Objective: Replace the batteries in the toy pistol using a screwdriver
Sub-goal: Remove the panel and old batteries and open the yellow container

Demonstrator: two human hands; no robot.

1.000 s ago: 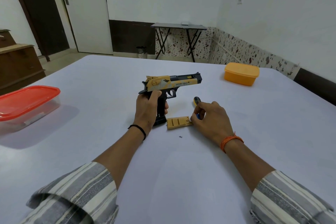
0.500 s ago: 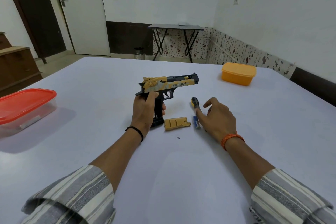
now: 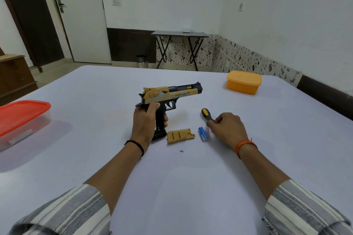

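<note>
Head view: left hand (image 3: pixel 146 120) grips the toy pistol (image 3: pixel 170 95) upright on the surface (image 3: pixel 191 187), grip cover (image 3: pixel 180 135), screw (image 3: pixel 181 151) and blue battery (image 3: pixel 203 134) already out, right hand (image 3: pixel 226 128) pinching the screwdriver (image 3: pixel 207 115) — refit likely remains.

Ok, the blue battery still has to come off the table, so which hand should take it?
Right. The right hand rests beside the blue cylindrical battery, pinching only the yellow-and-black screwdriver. The left hand grips the yellow-and-black toy pistol, holding it upright.
</note>
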